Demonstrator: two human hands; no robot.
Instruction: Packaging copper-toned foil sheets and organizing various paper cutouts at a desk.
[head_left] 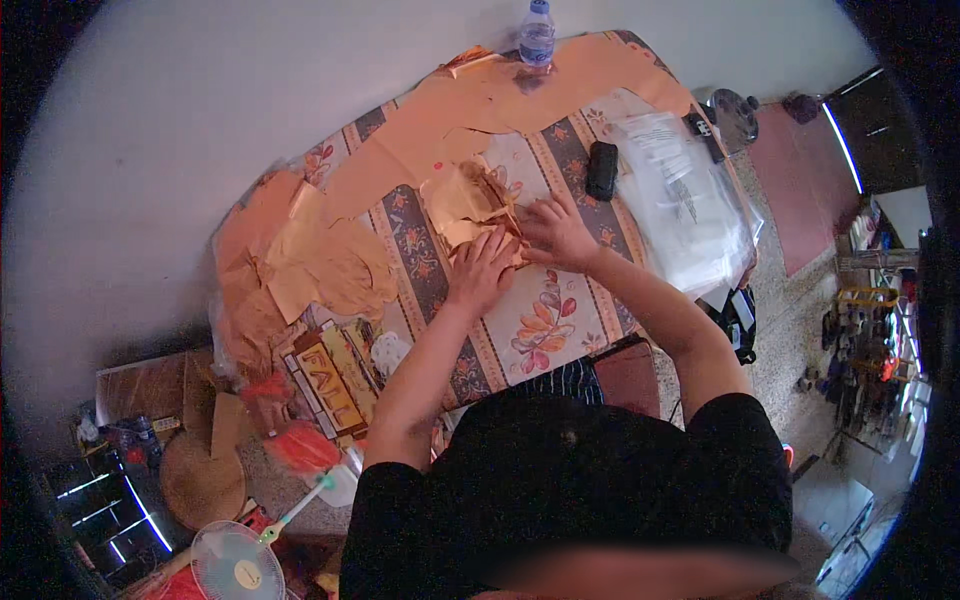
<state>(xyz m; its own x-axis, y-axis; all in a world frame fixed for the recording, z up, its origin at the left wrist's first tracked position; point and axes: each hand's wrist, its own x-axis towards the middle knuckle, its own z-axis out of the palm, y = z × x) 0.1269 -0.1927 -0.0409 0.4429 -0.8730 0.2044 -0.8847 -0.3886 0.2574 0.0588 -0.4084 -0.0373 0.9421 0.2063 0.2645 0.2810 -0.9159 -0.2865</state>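
Head view: both hands, left and right, press flat on thin foil at frame centre; it could tear or crease.

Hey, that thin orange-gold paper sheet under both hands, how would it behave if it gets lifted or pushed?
The crumpled orange-gold paper sheet looks thin and creased, so it would probably flop and feel light. Its torn-looking edges suggest it rips easily. With the left hand and right hand pressing flat, a push would likely wrinkle it.
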